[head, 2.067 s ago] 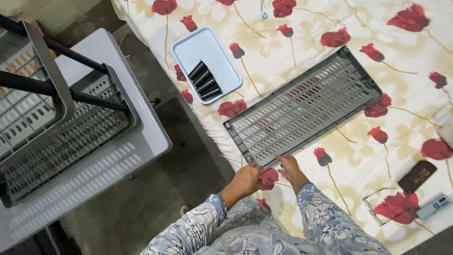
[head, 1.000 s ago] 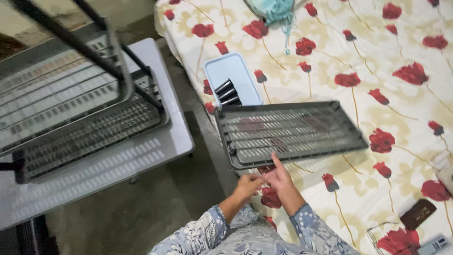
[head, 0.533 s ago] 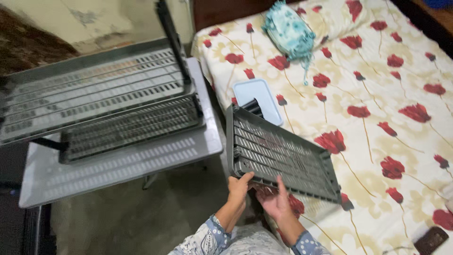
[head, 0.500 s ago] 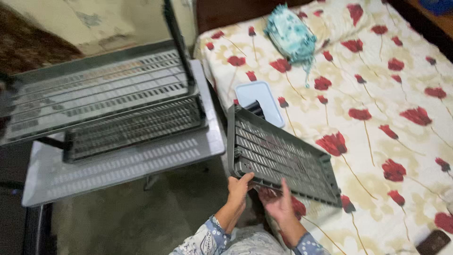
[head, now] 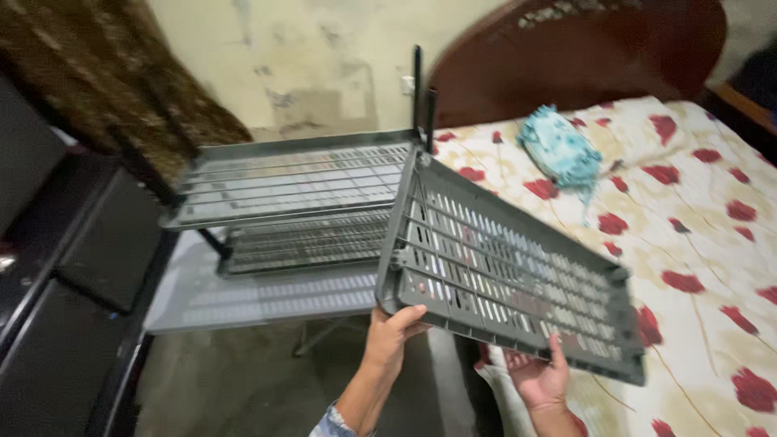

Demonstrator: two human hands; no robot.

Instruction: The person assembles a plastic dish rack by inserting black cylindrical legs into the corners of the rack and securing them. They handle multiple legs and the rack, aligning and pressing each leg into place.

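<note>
Lifted since half a second ago: grey slatted shelf panel [head: 506,263] is now clear of the bed and held up in mid-frame, tilted, its near long edge low and far edge raised; view has swung up too, so wall and headboard now show.

Left to right:
- Far left: dark cabinet [head: 57,267] fronts, running down the left edge. Brown patterned cloth [head: 105,73] in the upper left corner.
- Left of centre: grey shelf rack [head: 291,210], three slatted tiers stacked, black upright posts at its back right corner. Bottom tier is widest and pale. Bare concrete floor [head: 243,388] below it.
- Bottom centre: left hand [head: 390,336] grasps the panel's lower left corner, fingers curled over the rim, thumb side underneath. Patterned sleeve just visible at the wrist.
- Centre: panel spans from that corner to lower right of frame, left short edge close to the rack's right side; contact with the rack can't be told.
- Right of bottom centre: right hand [head: 538,376] under the panel's near long edge, palm up, fingertips hooked on the rim, supporting it.
- Right: bed with red-flower sheet [head: 712,243], under and behind the panel. Teal fabric bundle [head: 560,151] lying on it, upper right of centre. Dark wooden headboard [head: 583,48] along the top right.
</note>
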